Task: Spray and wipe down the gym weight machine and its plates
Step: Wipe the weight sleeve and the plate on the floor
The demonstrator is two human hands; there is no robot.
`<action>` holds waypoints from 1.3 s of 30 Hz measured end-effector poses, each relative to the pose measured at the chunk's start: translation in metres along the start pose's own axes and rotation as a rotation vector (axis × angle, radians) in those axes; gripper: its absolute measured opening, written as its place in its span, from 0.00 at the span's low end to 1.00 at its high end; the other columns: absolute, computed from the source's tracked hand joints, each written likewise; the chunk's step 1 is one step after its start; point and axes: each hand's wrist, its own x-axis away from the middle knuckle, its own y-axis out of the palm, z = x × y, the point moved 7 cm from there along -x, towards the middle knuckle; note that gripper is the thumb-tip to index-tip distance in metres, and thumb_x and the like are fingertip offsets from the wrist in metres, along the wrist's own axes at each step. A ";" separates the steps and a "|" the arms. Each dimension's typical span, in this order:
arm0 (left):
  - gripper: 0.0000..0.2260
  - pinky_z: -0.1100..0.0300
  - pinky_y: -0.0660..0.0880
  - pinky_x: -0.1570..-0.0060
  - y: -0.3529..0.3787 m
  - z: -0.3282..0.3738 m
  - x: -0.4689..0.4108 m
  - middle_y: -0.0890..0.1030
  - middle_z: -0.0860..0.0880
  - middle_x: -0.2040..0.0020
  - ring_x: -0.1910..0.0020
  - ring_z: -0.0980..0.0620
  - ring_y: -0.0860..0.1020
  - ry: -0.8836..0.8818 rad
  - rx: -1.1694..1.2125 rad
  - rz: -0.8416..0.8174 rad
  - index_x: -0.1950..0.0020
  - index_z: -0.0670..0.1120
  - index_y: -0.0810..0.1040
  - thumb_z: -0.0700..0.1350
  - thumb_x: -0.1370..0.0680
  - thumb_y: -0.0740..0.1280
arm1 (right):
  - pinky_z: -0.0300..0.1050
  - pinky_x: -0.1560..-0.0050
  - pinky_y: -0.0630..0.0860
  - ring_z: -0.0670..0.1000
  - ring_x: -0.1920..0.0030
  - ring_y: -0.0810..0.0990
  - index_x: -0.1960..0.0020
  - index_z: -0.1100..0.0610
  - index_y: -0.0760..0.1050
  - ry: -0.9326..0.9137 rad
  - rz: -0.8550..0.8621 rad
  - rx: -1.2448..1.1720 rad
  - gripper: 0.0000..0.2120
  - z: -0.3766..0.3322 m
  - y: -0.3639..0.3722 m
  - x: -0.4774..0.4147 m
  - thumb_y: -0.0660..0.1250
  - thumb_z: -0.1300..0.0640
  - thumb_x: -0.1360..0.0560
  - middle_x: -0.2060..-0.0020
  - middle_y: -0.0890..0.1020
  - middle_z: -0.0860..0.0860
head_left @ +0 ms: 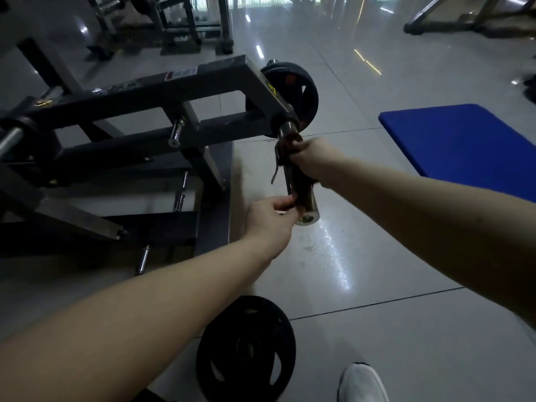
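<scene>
The black weight machine [150,91] stretches across the left half of the frame. Its chrome loading sleeve [301,198] sticks out toward me. My right hand [313,161] grips a dark brown cloth [285,146] wrapped round the upper part of the sleeve, and a frayed strip of the cloth hangs down on the left. Near the sleeve's open end my left hand [269,219] pinches the bar from the left side. One black plate [290,88] hangs on a peg behind the sleeve. Another black plate [246,349] lies flat on the floor by my foot. No spray bottle is in view.
A blue mat [464,146] lies on the tiled floor at the right. My white shoe [362,384] is at the bottom edge. Other machine frames [191,24] stand at the back left and another frame [464,21] at the back right. The glossy floor [362,256] has a wet sheen below the sleeve.
</scene>
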 end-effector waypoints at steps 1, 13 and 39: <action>0.14 0.55 0.79 0.39 0.000 0.000 0.000 0.85 0.50 0.49 0.49 0.52 0.82 -0.003 -0.005 0.000 0.36 0.48 0.83 0.43 0.22 0.74 | 0.40 0.60 0.75 0.50 0.54 0.82 0.35 0.53 0.80 0.001 0.040 -0.003 0.13 -0.005 0.002 -0.014 0.67 0.55 0.20 0.51 0.82 0.50; 0.12 0.55 0.79 0.40 0.002 0.000 0.006 0.85 0.51 0.46 0.46 0.49 0.83 0.024 -0.007 0.069 0.38 0.47 0.84 0.42 0.21 0.72 | 0.53 0.44 0.83 0.54 0.47 0.84 0.31 0.46 0.78 0.062 0.041 -0.160 0.18 0.032 0.007 0.045 0.66 0.57 0.19 0.44 0.84 0.52; 0.05 0.60 0.73 0.59 -0.062 0.128 -0.100 0.80 0.55 0.56 0.56 0.57 0.77 0.275 -0.341 0.306 0.54 0.52 0.81 0.49 0.19 0.69 | 0.55 0.43 0.82 0.52 0.52 0.85 0.47 0.51 0.83 -0.181 0.311 -0.338 0.08 -0.041 -0.069 -0.033 0.64 0.53 0.18 0.54 0.86 0.51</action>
